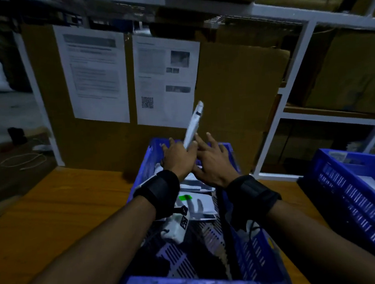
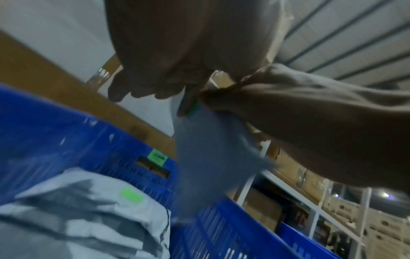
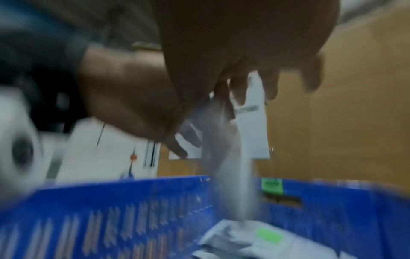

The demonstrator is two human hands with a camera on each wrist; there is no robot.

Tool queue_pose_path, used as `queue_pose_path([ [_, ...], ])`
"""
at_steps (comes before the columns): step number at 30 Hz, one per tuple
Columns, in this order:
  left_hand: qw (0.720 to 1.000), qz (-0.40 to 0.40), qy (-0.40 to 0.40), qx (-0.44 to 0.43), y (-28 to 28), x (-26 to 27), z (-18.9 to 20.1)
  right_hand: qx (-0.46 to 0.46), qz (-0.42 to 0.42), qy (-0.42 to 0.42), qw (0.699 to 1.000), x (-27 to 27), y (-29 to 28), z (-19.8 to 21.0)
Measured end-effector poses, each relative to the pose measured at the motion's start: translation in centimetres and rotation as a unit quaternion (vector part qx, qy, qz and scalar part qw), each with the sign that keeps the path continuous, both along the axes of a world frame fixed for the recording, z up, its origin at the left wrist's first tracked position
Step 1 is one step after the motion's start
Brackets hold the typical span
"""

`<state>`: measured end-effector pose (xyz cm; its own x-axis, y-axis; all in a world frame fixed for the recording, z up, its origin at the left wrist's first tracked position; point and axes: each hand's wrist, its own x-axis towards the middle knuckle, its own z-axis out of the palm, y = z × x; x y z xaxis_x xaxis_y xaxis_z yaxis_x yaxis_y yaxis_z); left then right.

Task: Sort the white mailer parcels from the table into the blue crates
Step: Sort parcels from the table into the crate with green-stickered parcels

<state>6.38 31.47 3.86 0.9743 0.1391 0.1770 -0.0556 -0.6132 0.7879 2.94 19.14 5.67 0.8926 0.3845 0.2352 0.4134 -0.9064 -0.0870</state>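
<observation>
A white mailer parcel (image 1: 193, 124) stands edge-on between my two hands above the far end of a blue crate (image 1: 146, 160). My left hand (image 1: 179, 150) pinches its lower part; the left wrist view shows a digit across the parcel (image 2: 210, 149) beside a green sticker. My right hand (image 1: 210, 153) lies against the parcel's other side with straight, spread fingers (image 3: 310, 75). The parcel (image 3: 228, 166) hangs blurred towards the crate (image 3: 133, 201). Other white parcels (image 1: 199, 204), one with a green sticker, lie inside the crate (image 2: 55, 131).
A second blue crate (image 1: 354, 187) holding parcels sits at the right on the wooden table (image 1: 64, 218). A cardboard sheet (image 1: 235, 106) with two printed papers stands just behind the crate. White shelf frames (image 1: 289, 84) with boxes rise behind and to the right.
</observation>
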Motion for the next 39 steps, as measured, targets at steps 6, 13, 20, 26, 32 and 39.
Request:
queue_pose_path([
  [6, 0.998, -0.008, 0.000, 0.056, 1.5, 0.7, -0.6, -0.060, 0.021, 0.064, 0.996, 0.4, -0.5, -1.0],
  [13, 0.928, -0.049, -0.010, 0.369, 1.3, -0.2, -2.6, -0.033, -0.102, -0.073, 0.992, 0.8, -0.5, -0.3],
  [20, 0.867, -0.129, -0.064, 0.476, 1.7, -0.1, -5.8, -0.212, -0.082, 0.065, 0.972, 2.4, 0.6, -3.0],
  [26, 0.846, -0.144, -0.048, 0.511, 2.2, -0.1, -8.9, -0.174, -0.077, 0.163, 0.968, 3.4, 1.1, -7.0],
  [32, 0.846, -0.120, 0.059, 0.517, 2.9, 0.1, -10.7, -0.156, -0.129, 0.132, 0.970, 4.4, -0.9, -11.6],
  [39, 0.806, -0.129, 0.066, 0.574, 3.0, -0.5, -10.1, -0.129, -0.108, 0.133, 0.977, 4.3, -0.3, -14.9],
])
